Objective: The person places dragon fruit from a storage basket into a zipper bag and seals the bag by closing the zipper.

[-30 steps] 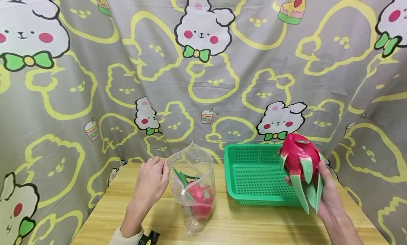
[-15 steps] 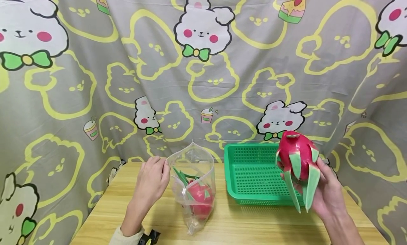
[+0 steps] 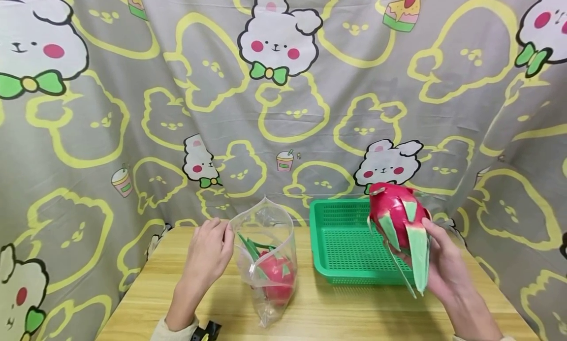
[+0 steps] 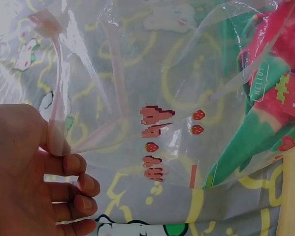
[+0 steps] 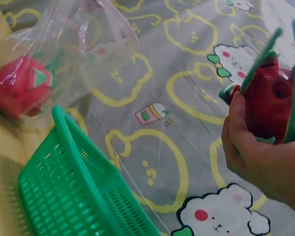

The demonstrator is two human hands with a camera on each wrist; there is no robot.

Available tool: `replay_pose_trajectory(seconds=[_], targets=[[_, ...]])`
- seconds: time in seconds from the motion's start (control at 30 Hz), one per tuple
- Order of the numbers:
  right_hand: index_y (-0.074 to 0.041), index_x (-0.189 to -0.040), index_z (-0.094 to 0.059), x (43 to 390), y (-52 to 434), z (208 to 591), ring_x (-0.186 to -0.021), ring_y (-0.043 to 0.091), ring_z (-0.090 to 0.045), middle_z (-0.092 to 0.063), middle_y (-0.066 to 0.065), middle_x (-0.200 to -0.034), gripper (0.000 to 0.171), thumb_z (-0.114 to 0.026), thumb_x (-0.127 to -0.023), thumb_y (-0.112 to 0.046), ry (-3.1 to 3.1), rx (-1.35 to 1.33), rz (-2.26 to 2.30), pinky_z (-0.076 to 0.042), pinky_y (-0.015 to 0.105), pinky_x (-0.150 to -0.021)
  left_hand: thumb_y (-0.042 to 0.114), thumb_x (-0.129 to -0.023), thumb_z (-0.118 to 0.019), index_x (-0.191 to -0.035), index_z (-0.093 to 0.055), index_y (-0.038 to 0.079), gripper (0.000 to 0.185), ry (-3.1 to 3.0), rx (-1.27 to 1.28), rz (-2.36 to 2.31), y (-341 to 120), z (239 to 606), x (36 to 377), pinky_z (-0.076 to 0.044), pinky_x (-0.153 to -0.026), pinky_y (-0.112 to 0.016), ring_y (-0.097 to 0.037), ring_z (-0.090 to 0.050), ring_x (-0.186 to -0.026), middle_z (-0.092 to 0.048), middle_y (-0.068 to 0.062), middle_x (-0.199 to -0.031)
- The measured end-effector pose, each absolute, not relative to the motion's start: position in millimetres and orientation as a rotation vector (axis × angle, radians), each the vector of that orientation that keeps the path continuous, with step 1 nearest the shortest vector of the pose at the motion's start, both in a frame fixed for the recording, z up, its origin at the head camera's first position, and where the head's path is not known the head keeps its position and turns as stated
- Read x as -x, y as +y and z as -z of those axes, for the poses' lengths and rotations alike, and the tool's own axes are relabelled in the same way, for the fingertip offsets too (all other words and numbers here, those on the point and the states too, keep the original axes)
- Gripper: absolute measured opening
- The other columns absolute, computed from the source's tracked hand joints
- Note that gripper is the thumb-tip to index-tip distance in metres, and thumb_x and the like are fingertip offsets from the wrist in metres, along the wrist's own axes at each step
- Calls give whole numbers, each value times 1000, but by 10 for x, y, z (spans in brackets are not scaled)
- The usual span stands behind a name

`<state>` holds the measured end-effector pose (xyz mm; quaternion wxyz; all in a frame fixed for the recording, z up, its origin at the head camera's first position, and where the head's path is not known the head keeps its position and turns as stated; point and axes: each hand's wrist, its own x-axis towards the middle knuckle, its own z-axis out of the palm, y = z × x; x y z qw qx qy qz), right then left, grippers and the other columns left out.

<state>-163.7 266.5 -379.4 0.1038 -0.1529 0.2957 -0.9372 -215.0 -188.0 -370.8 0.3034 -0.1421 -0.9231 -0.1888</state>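
My left hand (image 3: 210, 247) is pinching the left rim of a clear bag (image 3: 266, 314), which is standing mouth-open on the tabletop (image 3: 336, 311) with a bagged dragon fruit (image 3: 279, 272) inside. Next, a green basket (image 3: 315, 242) is sitting to the bag's right. Farthest right, my right hand (image 3: 447, 262) is gripping a held dragon fruit (image 3: 398, 213), raised off the tabletop and covering part of the basket in the head view. The bag's mouth is lying leftward of that fruit, nearer my left hand, and the fruit's long axis is slanting — upper left to lower right, long scales trailing. The left wrist view is showing pink lettering (image 4: 157, 115) that I'm not making out from the head; the right wrist view is revealing a dark pit (image 5: 281, 88) on the held dragon fruit.
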Motion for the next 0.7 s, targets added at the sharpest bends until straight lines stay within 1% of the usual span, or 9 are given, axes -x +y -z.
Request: replay_pose_trajectory(seconds=[0.07, 0.13, 0.2, 0.27, 0.4, 0.53, 0.63, 0.7], targets=[[-27, -150, -43, 1659, 2615, 3740, -125, 26, -60, -56, 5, -141, 41, -32, -110, -27, 1054, 445, 2744, -50, 47, -102, 14, -104, -47, -64, -47, 17, 40, -2442, 377, 494, -1884, 3713, 2150, -42, -77, -46, -29, -56, -81, -48, 1, -72], [-29, -154, -34, 1677, 2559, 3678, -124, 22, -60, -53, 3, -143, 43, -32, -111, -28, 1270, 466, 2692, -51, 46, -101, 14, -104, -47, -64, -47, 18, 40, -2439, 378, 491, -1886, 3716, 2151, -42, -76, -46, -29, -56, -81, -47, 1, -71], [-28, -157, -25, 1692, 2504, 3616, -123, 20, -61, -52, 2, -144, 46, -31, -111, -29, 1440, 492, 2624, -52, 46, -99, 15, -104, -47, -65, -48, 17, 40, -2441, 375, 495, -1887, 3717, 2151, -42, -77, -46, -29, -56, -81, -48, 1, -72], [-27, -157, -20, 1702, 2447, 3553, -119, 18, -63, -53, 1, -142, 47, -31, -111, -31, 1558, 495, 2557, -54, 44, -96, 15, -104, -46, -66, -50, 17, 39, -2445, 370, 505, -1884, 3720, 2155, -42, -79, -47, -30, -57, -84, -51, 0, -75], [-21, -157, -19, 1740, 2310, 3439, -111, 20, -67, -57, 2, -137, 50, -34, -112, -36, 1684, 456, 2469, -57, 43, -91, 16, -105, -46, -69, -54, 15, 36, -2453, 357, 527, -1881, 3725, 2157, -43, -83, -50, -31, -59, -88, -57, -2, -80], [-13, -161, -18, 1776, 2158, 3354, -104, 20, -69, -61, 4, -131, 59, -38, -111, -39, 1827, 419, 2410, -59, 37, -84, 15, -105, -46, -70, -55, 15, 36, -2449, 356, 539, -1877, 3736, 2158, -44, -84, -50, -31, -59, -88, -58, -2, -81], [-9, -163, -18, 1802, 2034, 3294, -104, 16, -67, -61, 5, -130, 64, -41, -110, -39, 1927, 396, 2374, -58, 32, -82, 14, -104, -47, -71, -56, 14, 35, -2436, 365, 544, -1872, 3741, 2160, -44, -84, -51, -32, -59, -87, -58, -3, -80], [-9, -163, -20, 1828, 1943, 3251, -107, 13, -65, -59, 5, -132, 66, -44, -110, -39, 1995, 377, 2342, -57, 28, -83, 13, -104, -47, -73, -59, 13, 34, -2423, 372, 553, -1869, 3743, 2158, -44, -84, -52, -32, -59, -87, -60, -4, -81]])
